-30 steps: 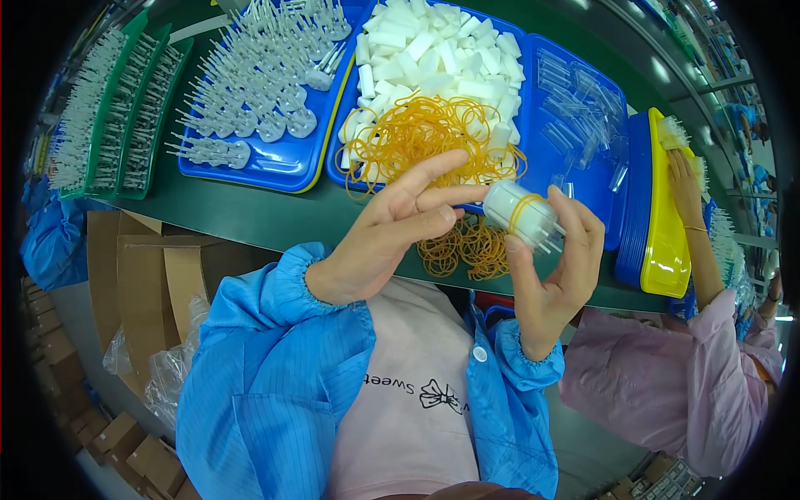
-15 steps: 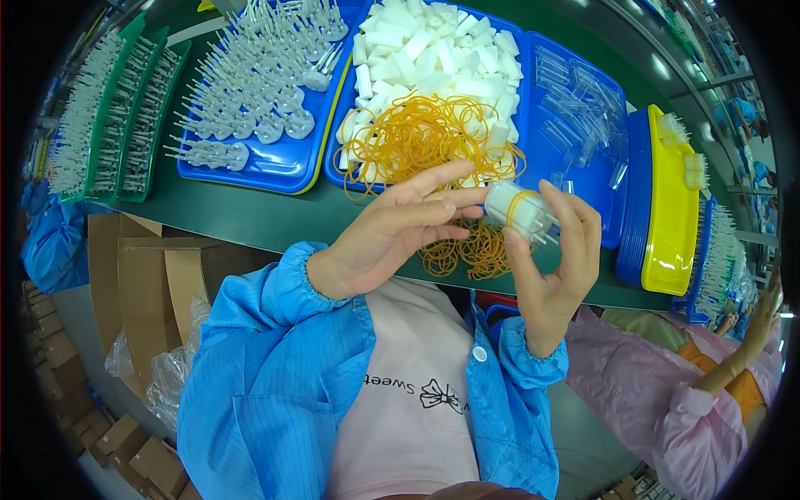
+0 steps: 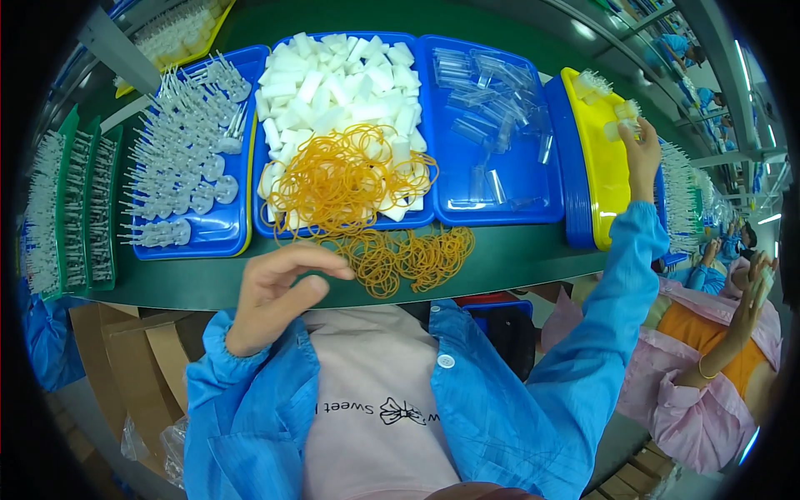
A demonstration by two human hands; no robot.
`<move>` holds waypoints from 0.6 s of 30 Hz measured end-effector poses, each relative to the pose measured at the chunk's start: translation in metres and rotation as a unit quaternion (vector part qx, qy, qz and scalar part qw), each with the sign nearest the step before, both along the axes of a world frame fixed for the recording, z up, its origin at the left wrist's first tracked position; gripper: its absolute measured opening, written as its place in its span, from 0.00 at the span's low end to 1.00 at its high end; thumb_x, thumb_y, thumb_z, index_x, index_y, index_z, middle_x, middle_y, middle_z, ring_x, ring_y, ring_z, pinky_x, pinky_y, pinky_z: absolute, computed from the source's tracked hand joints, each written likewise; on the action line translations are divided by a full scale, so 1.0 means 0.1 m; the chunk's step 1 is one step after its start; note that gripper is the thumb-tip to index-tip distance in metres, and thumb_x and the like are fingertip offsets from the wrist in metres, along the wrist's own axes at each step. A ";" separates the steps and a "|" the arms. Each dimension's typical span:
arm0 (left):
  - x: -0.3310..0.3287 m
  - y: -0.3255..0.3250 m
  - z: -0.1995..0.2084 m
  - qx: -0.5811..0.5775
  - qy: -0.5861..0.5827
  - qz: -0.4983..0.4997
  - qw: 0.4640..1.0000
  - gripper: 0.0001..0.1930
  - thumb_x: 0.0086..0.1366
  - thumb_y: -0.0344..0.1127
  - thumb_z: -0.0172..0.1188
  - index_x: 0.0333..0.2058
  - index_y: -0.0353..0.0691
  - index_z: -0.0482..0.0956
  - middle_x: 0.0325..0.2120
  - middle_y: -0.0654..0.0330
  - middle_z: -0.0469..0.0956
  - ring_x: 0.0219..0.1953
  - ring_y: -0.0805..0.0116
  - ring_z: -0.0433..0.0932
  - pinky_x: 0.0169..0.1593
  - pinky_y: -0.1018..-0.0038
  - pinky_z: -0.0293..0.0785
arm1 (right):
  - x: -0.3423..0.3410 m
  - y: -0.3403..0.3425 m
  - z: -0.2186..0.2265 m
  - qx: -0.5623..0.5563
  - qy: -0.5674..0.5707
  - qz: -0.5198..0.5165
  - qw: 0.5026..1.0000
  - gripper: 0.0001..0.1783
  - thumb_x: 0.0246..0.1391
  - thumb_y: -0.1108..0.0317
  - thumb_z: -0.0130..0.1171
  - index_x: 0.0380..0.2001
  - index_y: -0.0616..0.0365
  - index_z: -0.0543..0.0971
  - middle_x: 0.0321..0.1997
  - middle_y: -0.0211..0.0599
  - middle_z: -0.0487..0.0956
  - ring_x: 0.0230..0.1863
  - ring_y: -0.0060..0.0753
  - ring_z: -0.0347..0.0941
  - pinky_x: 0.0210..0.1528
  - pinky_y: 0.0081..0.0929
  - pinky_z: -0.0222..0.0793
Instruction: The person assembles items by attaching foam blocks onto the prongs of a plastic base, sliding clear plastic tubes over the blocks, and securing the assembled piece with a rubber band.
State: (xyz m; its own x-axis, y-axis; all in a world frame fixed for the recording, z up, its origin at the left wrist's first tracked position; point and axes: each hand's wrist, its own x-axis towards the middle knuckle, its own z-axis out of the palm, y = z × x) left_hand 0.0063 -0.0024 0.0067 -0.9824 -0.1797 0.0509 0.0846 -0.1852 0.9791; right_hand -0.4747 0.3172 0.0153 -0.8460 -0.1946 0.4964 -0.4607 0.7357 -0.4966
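Green tabletop [image 3: 208, 287] carries a row of trays. Nearest, the left hand [image 3: 275, 292] hovers at the front edge, fingers [image 3: 321, 260] loosely curled and empty, just beside a loose pile of yellow rubber bands [image 3: 408, 258]. Beyond lie a blue tray of white pronged parts [image 3: 179, 179], a blue tray of white blocks [image 3: 342, 83] and a blue tray of clear tubes [image 3: 492, 125]. Farthest right, the right hand [image 3: 637, 146] reaches over the yellow tray [image 3: 596, 150], fingertips gripping a small white capped piece [image 3: 623, 117] above its far rim.
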 end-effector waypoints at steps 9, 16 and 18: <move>0.27 -0.13 0.02 -0.089 -0.019 0.220 0.971 0.10 0.61 0.30 0.55 0.39 0.30 0.76 0.35 0.53 0.77 0.40 0.67 0.74 0.48 0.74 0.68 | -0.51 -0.14 0.08 0.282 0.063 -0.171 0.942 0.24 0.46 0.51 0.64 0.48 0.44 0.79 0.58 0.38 0.69 0.60 0.44 0.62 0.61 0.44 0.55; 0.36 -0.21 0.01 -0.116 -0.044 0.268 0.955 0.09 0.62 0.32 0.56 0.39 0.33 0.77 0.34 0.57 0.77 0.39 0.71 0.74 0.45 0.76 0.67 | -0.66 0.11 0.01 0.242 0.028 -0.176 0.954 0.24 0.47 0.47 0.61 0.47 0.41 0.79 0.62 0.39 0.66 0.65 0.44 0.56 0.62 0.51 0.49; 0.38 -0.22 0.00 -0.116 -0.042 0.263 0.957 0.09 0.62 0.32 0.56 0.39 0.33 0.77 0.34 0.57 0.77 0.39 0.72 0.74 0.45 0.77 0.67 | -0.64 0.09 0.02 0.204 0.035 -0.165 0.964 0.23 0.47 0.48 0.61 0.47 0.42 0.79 0.62 0.40 0.66 0.64 0.44 0.57 0.62 0.50 0.50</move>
